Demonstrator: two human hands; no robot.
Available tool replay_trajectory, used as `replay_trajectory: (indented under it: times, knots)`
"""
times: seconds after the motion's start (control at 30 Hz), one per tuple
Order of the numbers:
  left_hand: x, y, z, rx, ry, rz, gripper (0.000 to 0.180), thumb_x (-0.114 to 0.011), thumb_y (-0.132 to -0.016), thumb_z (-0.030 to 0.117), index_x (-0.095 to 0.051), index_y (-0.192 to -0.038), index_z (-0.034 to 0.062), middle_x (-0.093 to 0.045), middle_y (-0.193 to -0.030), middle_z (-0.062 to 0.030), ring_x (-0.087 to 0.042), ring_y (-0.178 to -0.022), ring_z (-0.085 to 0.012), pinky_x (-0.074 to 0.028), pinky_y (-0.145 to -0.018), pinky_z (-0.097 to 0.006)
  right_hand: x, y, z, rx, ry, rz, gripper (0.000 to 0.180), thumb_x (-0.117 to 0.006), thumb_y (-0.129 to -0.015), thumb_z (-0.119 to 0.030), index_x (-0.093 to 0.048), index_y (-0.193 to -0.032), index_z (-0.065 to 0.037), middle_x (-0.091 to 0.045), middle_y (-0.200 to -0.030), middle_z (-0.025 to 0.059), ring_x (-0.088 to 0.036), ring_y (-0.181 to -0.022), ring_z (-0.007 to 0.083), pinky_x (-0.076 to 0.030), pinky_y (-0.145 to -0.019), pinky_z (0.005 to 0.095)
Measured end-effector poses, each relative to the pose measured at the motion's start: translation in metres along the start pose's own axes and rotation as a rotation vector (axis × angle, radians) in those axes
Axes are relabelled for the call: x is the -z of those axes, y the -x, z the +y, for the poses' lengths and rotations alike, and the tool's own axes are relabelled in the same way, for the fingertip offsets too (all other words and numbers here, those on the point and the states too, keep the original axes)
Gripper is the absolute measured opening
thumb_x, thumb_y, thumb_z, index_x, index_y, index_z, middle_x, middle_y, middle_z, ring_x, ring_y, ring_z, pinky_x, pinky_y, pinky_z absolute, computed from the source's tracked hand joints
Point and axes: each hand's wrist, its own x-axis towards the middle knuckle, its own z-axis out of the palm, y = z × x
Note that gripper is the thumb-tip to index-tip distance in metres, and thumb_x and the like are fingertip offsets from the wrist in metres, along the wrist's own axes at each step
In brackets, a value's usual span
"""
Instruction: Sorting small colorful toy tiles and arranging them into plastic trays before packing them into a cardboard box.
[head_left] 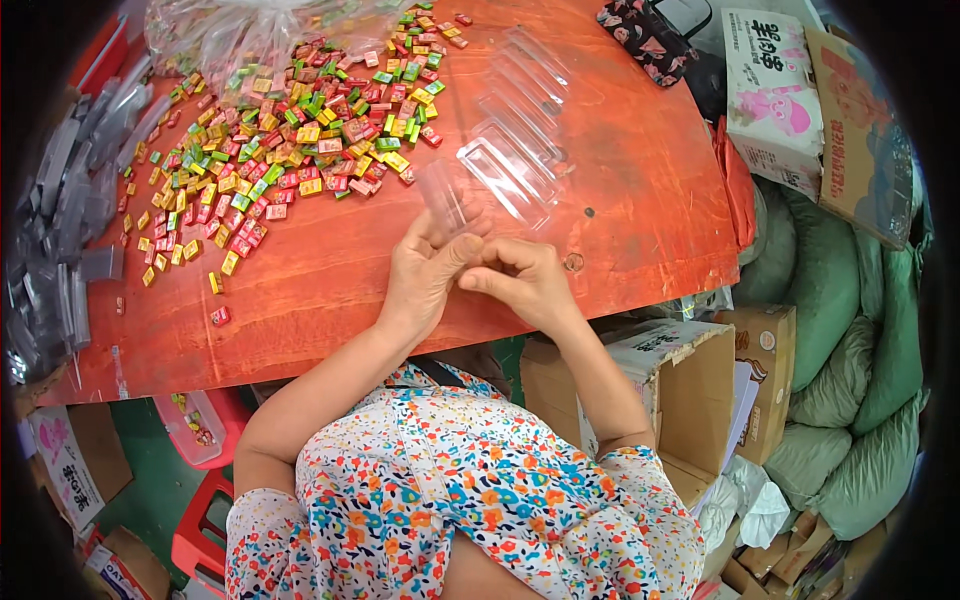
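Note:
My left hand (422, 275) is closed round a clear plastic box (440, 192), which sticks up past its fingers above the red table. Close against the left thumb, my right hand (528, 285) has its fingers curled and thumb pressed in. Whatever its fingertips grip, if anything, is hidden. Beyond the hands, to the right, several clear plastic trays (500, 172) lie in an overlapping row. A wide heap of small red, yellow and green packets (300, 150) spreads to the left.
Clear plastic boxes (65, 220) are piled along the table's left edge. A plastic bag (260, 40) covers the heap's far side. An open carton (700, 390) stands below the right table edge, near green sacks (835, 290). A red stool (200, 525) is lower left.

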Motion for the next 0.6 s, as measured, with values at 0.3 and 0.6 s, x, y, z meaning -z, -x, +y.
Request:
replay_trajectory:
  times: [0.3,0.6]
  knots:
    - [0.008,0.001,0.015,0.047,-0.073,-0.037,0.057,-0.069,-0.090,0.013,-0.042,-0.139,0.0040,-0.056,-0.130,-0.0141,-0.058,-0.118,-0.0273,-0.051,-0.096,-0.036,0.016,0.002,0.001,-0.104,-0.142,0.168,0.011,-0.073,-0.084,-0.013,-0.070,-0.083,-0.003,-0.063,-0.070,-0.0003,-0.053,-0.059,0.0061,-0.042,-0.053,0.0227]
    - [0.009,0.007,0.023,-0.019,-0.047,0.177,0.062,-0.071,-0.089,0.013,-0.041,-0.143,0.0056,-0.062,-0.117,-0.0062,-0.062,-0.108,-0.0152,-0.052,-0.073,-0.022,0.013,0.002,0.002,0.345,1.084,0.315,0.024,-0.081,-0.076,-0.017,-0.069,-0.091,-0.003,-0.063,-0.073,0.0052,-0.057,-0.058,0.0085,-0.046,-0.052,0.0244]
